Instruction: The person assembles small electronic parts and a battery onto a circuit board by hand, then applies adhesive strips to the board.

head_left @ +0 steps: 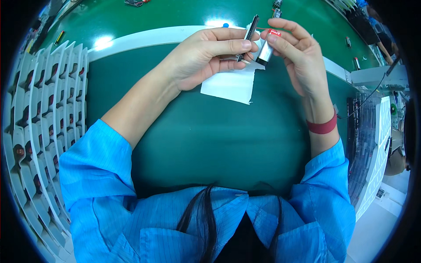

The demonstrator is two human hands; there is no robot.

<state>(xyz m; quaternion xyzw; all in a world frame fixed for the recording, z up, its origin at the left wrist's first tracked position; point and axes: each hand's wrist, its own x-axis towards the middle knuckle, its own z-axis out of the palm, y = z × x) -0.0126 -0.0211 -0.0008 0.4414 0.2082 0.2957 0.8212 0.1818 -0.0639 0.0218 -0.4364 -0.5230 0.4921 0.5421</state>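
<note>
Above the far half of the green table (219, 144), my left hand (193, 55) pinches a narrow black circuit board (251, 28) between thumb and fingers; it stands tilted, nearly edge-on. Beside it, my right hand (305, 55) grips a silver cylindrical battery (265, 52) with a red end toward the fingertips and a dark lower end. A thin red wire (262, 29) shows between the two parts; its far end is hidden by fingers. Below both hands lies a torn-edged white sheet (230, 85), partly covered by the left fingers.
Stacked white compartment trays (48, 109) holding small reddish parts stand at the left. Clear and white trays (372, 149) are piled at the right. A curved white strip (144, 40) crosses the table. Beyond it lie small electronic parts (135, 2) and a small blue thing (225, 25).
</note>
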